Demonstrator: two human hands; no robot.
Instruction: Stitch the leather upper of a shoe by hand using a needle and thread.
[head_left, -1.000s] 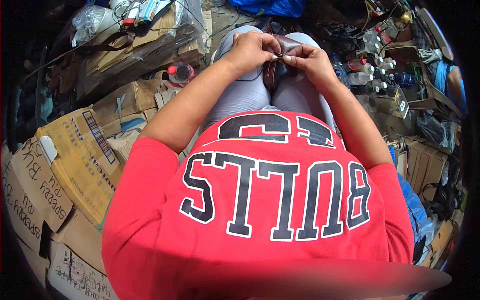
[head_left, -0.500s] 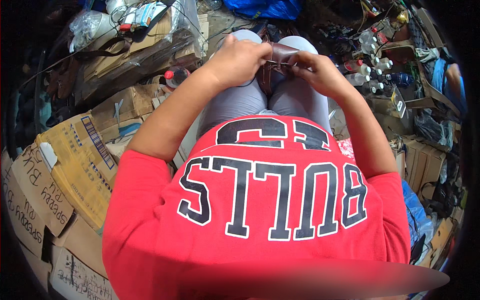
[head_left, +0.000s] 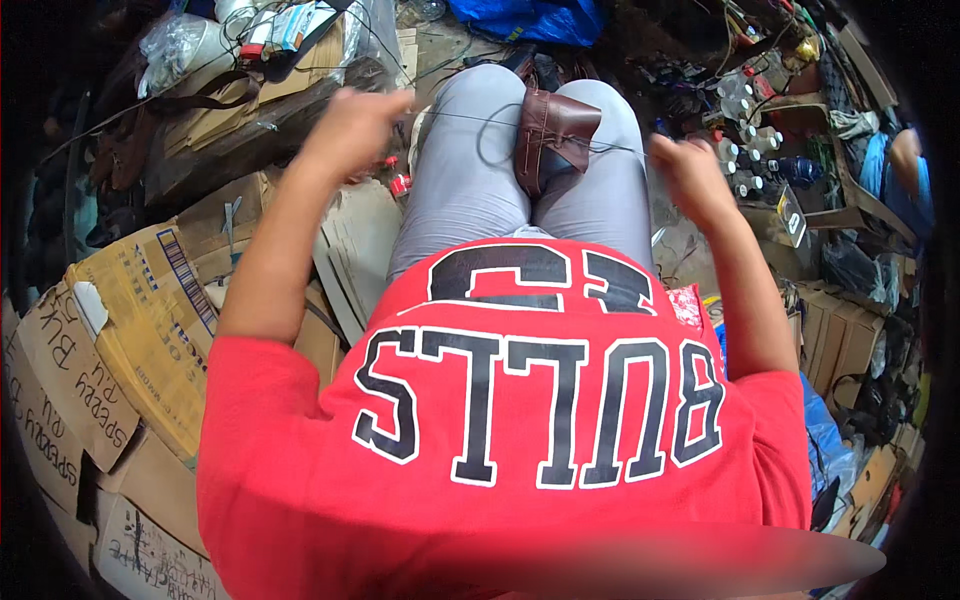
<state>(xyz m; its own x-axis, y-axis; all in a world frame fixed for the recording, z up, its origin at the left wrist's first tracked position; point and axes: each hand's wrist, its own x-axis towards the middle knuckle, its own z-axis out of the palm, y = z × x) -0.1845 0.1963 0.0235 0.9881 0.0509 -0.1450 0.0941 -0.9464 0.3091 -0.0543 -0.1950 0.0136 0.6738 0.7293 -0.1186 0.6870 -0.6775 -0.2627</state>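
Note:
Between my knees sits a brown leather shoe point(head_left: 562, 118), its open flap leaning over my right thigh. Dark thread point(head_left: 472, 117) runs out of it on both sides, and a loose loop of it hangs over my left knee. To the left of my knees, my left hand point(head_left: 352, 135) is closed on one end of the thread, smeared by motion. My right hand point(head_left: 695, 172) pinches the other end, out past my right knee. Neither hand touches the leather. Whether a needle is in either hand cannot be made out.
Flattened and stacked cardboard boxes point(head_left: 150, 320) fill the left side. A red-capped bottle point(head_left: 399, 180) stands near my left forearm. Several plastic bottles point(head_left: 740, 130) crowd the right beside a wooden frame. A blue plastic sheet point(head_left: 540, 18) lies ahead of my knees.
Both hands have moved away from the shoe, the left one leftward and the right one rightward. The thread is now drawn out between them, and the shoe shows more fully.

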